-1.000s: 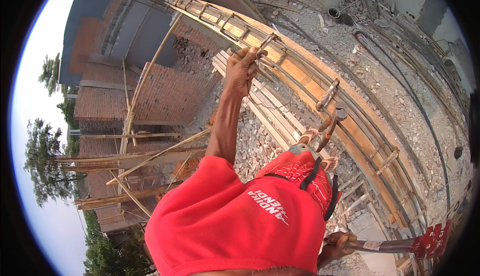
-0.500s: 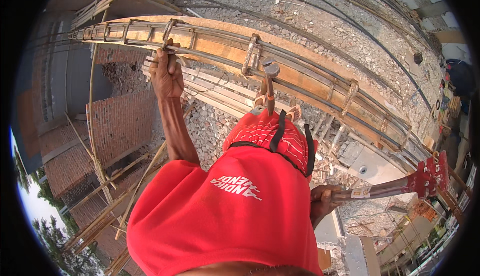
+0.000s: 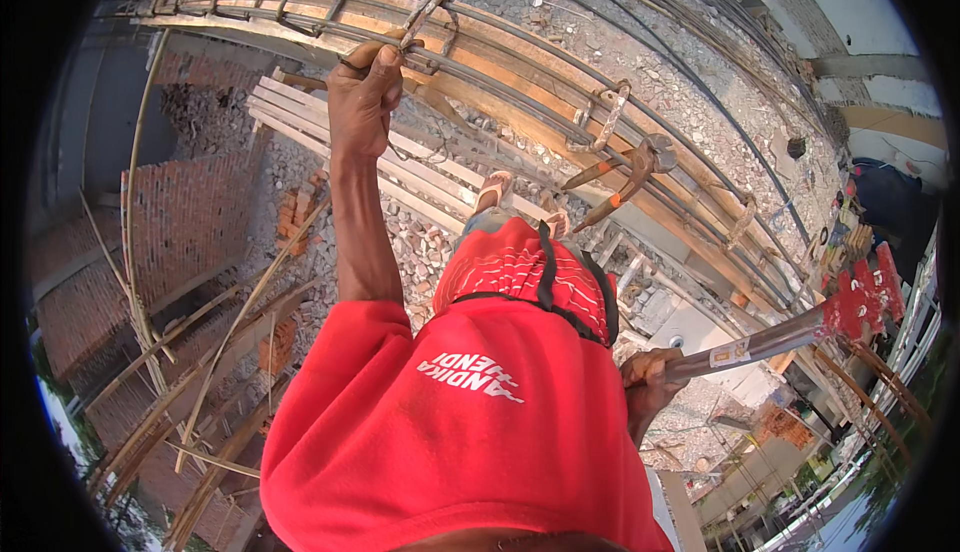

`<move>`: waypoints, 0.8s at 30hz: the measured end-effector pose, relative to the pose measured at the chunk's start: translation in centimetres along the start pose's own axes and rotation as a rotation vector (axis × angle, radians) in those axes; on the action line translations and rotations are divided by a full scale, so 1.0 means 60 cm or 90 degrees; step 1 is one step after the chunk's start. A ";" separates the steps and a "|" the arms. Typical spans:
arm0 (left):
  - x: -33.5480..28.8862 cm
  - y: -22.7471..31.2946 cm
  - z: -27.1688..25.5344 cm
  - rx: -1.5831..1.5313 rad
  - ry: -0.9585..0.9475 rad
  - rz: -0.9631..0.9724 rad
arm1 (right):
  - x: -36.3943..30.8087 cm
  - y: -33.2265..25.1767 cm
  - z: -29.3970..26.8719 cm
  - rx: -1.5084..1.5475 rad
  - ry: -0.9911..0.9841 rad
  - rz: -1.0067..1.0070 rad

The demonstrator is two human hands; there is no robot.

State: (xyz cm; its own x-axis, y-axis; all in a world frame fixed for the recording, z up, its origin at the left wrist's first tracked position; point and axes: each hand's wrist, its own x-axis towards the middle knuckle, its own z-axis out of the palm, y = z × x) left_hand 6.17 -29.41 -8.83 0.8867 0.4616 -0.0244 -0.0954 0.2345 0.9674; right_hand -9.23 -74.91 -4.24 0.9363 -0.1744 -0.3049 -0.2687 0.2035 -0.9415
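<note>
A stirrup [image 3: 424, 18] is gripped by the left hand [image 3: 366, 102], a tool [image 3: 760, 345] by the right hand [image 3: 652, 379].
The stirrup is set around the cage [image 3: 480, 85], left of centre, its near end pinched in clenched fingers. The tool's handle is grasped at near right, its red head pointed right. Pincers [image 3: 655, 153] are seen against the cage, farther right; rubble [image 3: 418, 237] is spread below.
</note>
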 end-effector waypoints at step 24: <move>0.129 -0.001 0.096 -0.209 0.603 0.049 | -0.148 0.089 0.086 -0.031 0.267 0.144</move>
State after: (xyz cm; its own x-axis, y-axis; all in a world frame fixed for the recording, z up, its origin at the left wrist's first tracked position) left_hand 15.62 -30.77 -7.61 0.1611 0.9421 -0.2940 -0.3839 0.3342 0.8608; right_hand -17.80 -67.28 -5.84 0.6836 -0.5072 -0.5248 -0.4747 0.2371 -0.8476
